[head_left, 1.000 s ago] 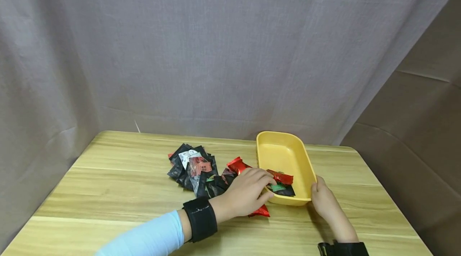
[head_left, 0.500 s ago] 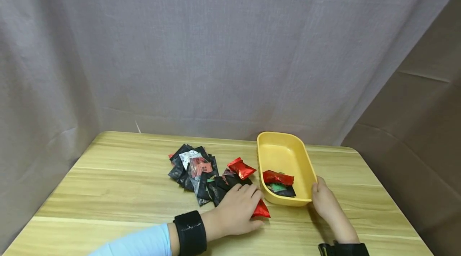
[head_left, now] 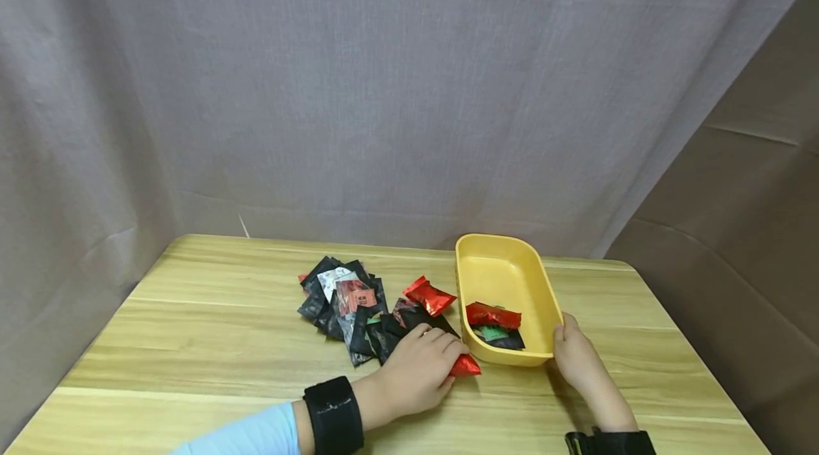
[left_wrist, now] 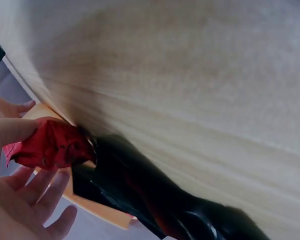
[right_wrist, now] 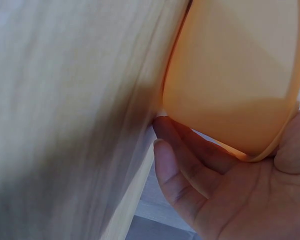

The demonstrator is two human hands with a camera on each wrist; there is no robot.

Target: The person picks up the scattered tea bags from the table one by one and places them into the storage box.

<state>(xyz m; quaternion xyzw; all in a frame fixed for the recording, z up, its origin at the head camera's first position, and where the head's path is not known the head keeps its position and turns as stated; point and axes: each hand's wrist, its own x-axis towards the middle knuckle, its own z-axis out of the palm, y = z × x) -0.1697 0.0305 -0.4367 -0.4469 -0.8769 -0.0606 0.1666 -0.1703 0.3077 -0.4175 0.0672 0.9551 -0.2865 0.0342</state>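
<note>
My left hand [head_left: 416, 373] holds a small shiny red packet [left_wrist: 52, 145] near the tray's front left corner. In the left wrist view the thumb lies on one side of the packet and the fingers on the other. Black packets [left_wrist: 140, 190] lie right beside it. With my right hand [head_left: 578, 355] I grip the front right corner of a yellow plastic tray [head_left: 502, 270], thumb at the rim and fingers beneath. Inside the tray's near end are a red packet [head_left: 493, 315] and a black one with a green patch [head_left: 508, 341].
Another red packet [head_left: 430, 296] rests just left of the tray. Further left is a spread heap of black packets [head_left: 320, 309], some with white or red labels. All stand on a wooden table [head_left: 192, 341], with a grey cloth [head_left: 384, 85] hanging behind it.
My left hand has drawn back from the tray's edge, left and toward me, to the red packet, and its thumb has closed in on it. The right hand and the tray have stayed put.
</note>
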